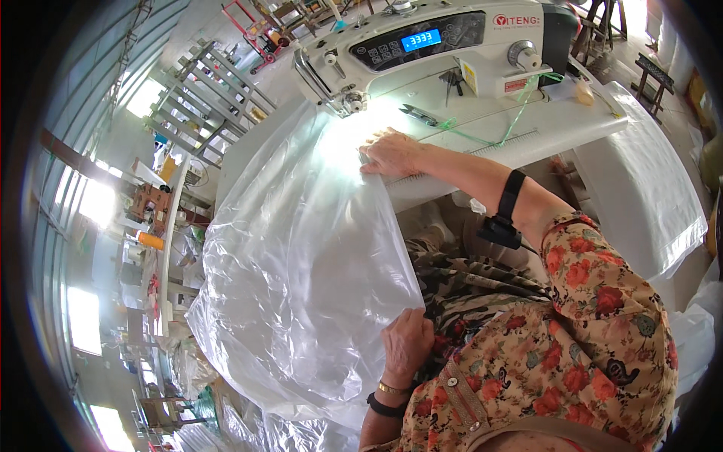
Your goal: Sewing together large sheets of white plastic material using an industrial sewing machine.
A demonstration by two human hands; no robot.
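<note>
A large clear plastic sheet (301, 256) spreads from the sewing machine (422, 45) down over the table's front edge toward my lap. My left hand (407, 343) is closed on the sheet's right edge, near my lap. Farther up the same edge, my right hand (392, 153) has its fingers curled onto the plastic, just in front of the needle area. Bright lamp light washes out the sheet and the stitching spot there. Thread snips (418, 114) lie on the table beyond my right hand, next to loose green thread (482, 141).
The machine's head has a lit blue display (421, 39) and a round knob (524, 55). A ruler strip (482, 151) runs along the table's front. More plastic sheeting (640, 181) hangs at the right. Metal racks (199, 105) and a cluttered bench (172, 241) stand at the left.
</note>
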